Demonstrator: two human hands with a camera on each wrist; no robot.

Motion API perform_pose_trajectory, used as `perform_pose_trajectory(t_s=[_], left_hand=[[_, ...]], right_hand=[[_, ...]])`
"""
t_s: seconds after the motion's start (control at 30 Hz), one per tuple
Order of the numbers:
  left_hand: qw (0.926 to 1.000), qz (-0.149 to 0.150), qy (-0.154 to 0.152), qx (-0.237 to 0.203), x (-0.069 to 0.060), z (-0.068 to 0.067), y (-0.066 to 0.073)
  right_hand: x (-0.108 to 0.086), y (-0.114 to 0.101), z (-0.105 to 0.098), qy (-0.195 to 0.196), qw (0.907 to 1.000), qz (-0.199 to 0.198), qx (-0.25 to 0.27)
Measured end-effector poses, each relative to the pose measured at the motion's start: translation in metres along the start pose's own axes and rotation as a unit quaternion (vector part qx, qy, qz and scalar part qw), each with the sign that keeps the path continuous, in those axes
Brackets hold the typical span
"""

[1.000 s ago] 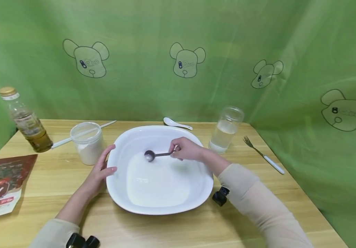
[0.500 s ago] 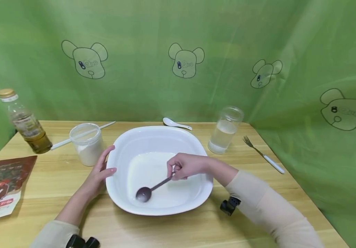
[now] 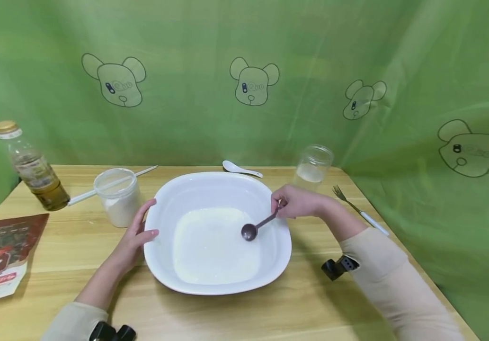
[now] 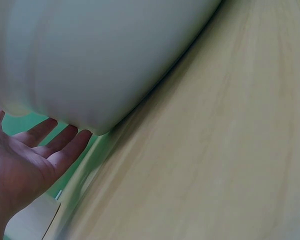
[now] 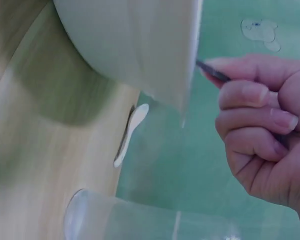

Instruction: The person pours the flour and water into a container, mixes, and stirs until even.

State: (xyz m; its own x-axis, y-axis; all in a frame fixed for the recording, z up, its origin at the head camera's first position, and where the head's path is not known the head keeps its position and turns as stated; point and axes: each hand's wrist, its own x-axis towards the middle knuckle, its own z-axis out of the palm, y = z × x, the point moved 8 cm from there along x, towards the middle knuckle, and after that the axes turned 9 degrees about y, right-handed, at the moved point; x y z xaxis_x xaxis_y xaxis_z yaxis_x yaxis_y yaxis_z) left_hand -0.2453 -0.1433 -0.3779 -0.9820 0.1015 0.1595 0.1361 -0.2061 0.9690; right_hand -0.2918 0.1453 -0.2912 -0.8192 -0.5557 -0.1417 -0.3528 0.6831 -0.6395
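Observation:
In the head view a white oval basin (image 3: 218, 287) stands on the table, its bottom looking pale and glossy; I cannot tell what lies in it. My left hand (image 3: 131, 241) holds the basin's left rim, with the thumb over the edge. The left wrist view shows its other fingers (image 4: 70, 150) against the outer wall. My right hand (image 3: 297, 201), above the basin's right rim, pinches the handle of a dark brown measuring spoon (image 3: 249, 232). The spoon's round bowl hangs over the basin's right inside. In the right wrist view, the basin wall hides most of the spoon.
A jar of white powder (image 3: 120, 208), an oil bottle (image 3: 40, 177) and a brown-and-white packet (image 3: 1, 255) stand or lie left. A white stick (image 3: 82, 197) lies behind the jar. Behind the basin are a white spoon (image 3: 240, 169) and a water glass (image 3: 312, 166); a fork (image 3: 359, 210) lies right.
My right hand has brought the measuring spoon toward the basin's front, then back and rightward to the right rim. A pale patch seen in its bowl earlier no longer shows. My left hand stays put.

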Motion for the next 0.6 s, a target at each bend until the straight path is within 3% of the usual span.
perform_pose_trajectory(t_s=[0.17,0.33,0.47,0.6], left_hand=[[1.0000,0.003,-0.002,0.001,0.000,0.000,0.001],[1.0000,0.002,-0.002,0.000,0.001,0.000,0.000],[1.0000,0.004,-0.001,-0.001,0.001,0.000,0.001],[1.0000,0.006,-0.002,-0.003,0.000,0.000,0.002]], right_hand=[[0.019,0.011,-0.003,0.070,0.9970,0.022,0.024],[0.041,0.009,0.010,0.106,0.9920,0.045,0.051],[0.058,0.002,0.031,0.108,0.9876,0.063,0.095],[0.066,-0.007,0.058,0.072,0.9839,0.080,0.142]])
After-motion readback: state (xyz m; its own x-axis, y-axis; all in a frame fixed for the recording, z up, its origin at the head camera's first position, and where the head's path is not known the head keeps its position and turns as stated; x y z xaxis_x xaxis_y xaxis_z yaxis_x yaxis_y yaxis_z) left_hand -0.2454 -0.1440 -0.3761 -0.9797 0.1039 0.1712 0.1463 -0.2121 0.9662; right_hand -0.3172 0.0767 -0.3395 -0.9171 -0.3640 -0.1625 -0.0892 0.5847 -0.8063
